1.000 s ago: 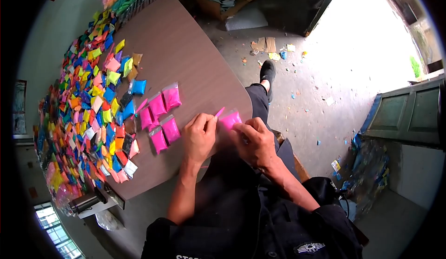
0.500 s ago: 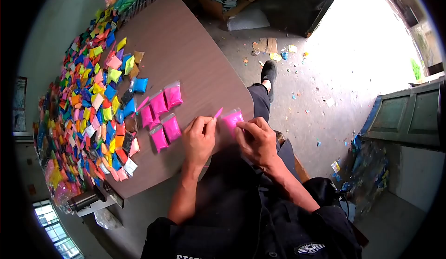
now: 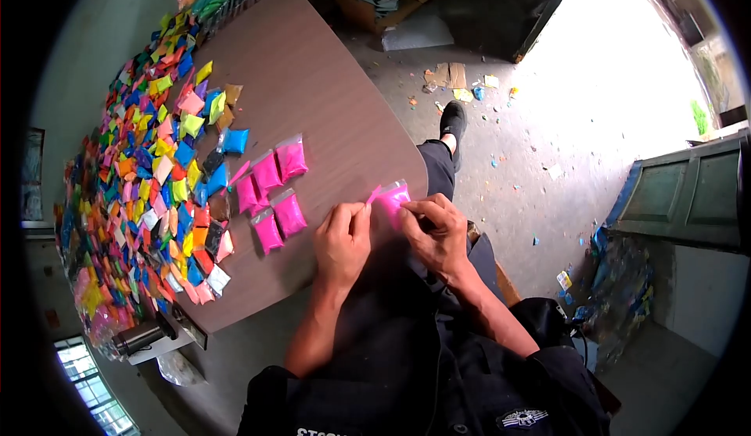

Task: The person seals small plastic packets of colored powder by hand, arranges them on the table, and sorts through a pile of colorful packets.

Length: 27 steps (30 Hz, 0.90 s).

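Pinching, head view: left hand (image 3: 343,240) grips a slim pink stick (image 3: 374,194) between thumb and forefinger; right hand (image 3: 436,236) has its fingertips closed on the edge of a pink packet (image 3: 393,199).
Pink packet: near the worktop's (image 3: 328,107) rounded corner, beside the stick; whether they touch, cannot tell.
Five more pink packets (image 3: 289,213): grouped left of both hands.
Multicoloured pile (image 3: 156,178): farther left.

The scene is viewed from the wearer's head by one wide-angle camera, faced forward and down. A pink packet (image 3: 393,198) is seen close by, near the centre; the tabletop (image 3: 321,100) is taken in at left, the floor (image 3: 508,201) farther off at right, the dark shirt (image 3: 391,393) at the bottom.
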Motion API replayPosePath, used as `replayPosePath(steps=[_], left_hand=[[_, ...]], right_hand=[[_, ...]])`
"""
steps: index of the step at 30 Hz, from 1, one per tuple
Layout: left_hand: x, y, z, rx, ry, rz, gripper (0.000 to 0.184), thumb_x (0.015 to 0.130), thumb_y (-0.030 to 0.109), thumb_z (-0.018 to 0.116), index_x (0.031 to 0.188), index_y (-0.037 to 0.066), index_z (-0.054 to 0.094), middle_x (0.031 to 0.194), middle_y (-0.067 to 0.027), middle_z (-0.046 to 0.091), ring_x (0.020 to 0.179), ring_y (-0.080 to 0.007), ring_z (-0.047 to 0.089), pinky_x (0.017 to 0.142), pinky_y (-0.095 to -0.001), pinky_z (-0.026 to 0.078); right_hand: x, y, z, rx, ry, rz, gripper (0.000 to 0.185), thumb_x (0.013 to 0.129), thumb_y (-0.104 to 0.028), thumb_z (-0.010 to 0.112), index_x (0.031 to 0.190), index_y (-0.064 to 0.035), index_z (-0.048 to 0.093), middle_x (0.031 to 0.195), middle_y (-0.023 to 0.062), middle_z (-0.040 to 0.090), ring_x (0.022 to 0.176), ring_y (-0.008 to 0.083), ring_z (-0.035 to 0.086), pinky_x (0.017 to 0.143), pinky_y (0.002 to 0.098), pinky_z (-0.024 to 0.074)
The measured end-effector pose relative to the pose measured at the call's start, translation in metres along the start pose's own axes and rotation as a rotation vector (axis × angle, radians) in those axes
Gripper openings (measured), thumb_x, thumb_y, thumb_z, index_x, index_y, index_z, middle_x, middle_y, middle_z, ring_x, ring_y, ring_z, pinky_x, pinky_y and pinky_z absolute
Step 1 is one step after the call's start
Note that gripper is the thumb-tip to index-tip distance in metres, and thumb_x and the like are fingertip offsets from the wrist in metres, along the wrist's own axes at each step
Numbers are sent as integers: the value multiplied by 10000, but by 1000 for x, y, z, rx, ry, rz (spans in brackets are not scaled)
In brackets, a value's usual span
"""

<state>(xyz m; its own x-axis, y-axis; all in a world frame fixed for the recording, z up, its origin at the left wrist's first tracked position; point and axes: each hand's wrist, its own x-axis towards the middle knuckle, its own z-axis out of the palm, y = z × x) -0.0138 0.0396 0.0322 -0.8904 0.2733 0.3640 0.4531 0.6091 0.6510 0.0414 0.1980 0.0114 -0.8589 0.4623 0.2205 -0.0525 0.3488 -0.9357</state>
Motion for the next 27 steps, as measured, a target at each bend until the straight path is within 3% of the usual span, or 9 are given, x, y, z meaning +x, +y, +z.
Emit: replayPosePath(steps=[3, 5, 12, 15, 17, 22, 27], left_hand=[[-10, 10, -1, -14, -31, 40, 100, 917, 83, 731, 890, 46, 642, 796, -133, 669, 707, -362, 660, 610, -437, 527], [-12, 5, 1, 6, -66, 18, 99, 919, 80, 726, 883, 47, 639, 803, -137, 673, 721, -366, 665, 618, -442, 530], [6, 6, -6, 8, -18, -20, 85, 926, 77, 708, 876, 44, 647, 823, -138, 683, 722, -367, 670, 611, -433, 536], [8, 20, -8, -1, -72, 19, 61, 922, 90, 713, 886, 64, 671, 822, -115, 685, 705, -359, 667, 604, -428, 538], [11, 23, -9, 62, -148, 64, 67, 920, 124, 717, 880, 89, 676, 816, -91, 679, 700, -356, 664, 594, -435, 534], [33, 5, -5, 190, -204, 105, 104, 922, 150, 706, 856, 83, 662, 808, -98, 665, 707, -365, 658, 591, -456, 523], [39, 21, -10, 59, -225, 98, 85, 918, 151, 704, 876, 83, 676, 821, -103, 671, 733, -370, 670, 604, -461, 529]], right_hand=[[0, 1, 0, 15, -7, -25, 107, 820, -52, 806, 920, -35, 772, 765, 85, 639, 586, 179, 625, 564, 300, 513], [-2, 2, 0, 15, -32, -5, 125, 834, -12, 771, 958, -20, 778, 800, 67, 655, 656, 123, 624, 599, 252, 490], [-2, 5, 1, -7, -16, -61, 129, 828, -12, 785, 956, -19, 772, 818, 65, 648, 658, 122, 617, 596, 255, 492], [-3, 3, 1, -5, -11, -79, 147, 816, -9, 796, 959, -18, 765, 829, 70, 639, 665, 135, 620, 592, 264, 491], [-2, -1, 0, -43, -9, -130, 139, 815, -38, 800, 940, -48, 741, 800, 100, 629, 652, 252, 644, 582, 345, 522], [-3, -4, 1, -100, -23, -198, 149, 813, -29, 793, 946, -53, 730, 814, 99, 618, 651, 264, 644, 572, 358, 521], [-3, -3, 0, -132, -30, -208, 149, 814, -36, 787, 949, -54, 726, 825, 98, 615, 656, 268, 648, 572, 362, 525]])
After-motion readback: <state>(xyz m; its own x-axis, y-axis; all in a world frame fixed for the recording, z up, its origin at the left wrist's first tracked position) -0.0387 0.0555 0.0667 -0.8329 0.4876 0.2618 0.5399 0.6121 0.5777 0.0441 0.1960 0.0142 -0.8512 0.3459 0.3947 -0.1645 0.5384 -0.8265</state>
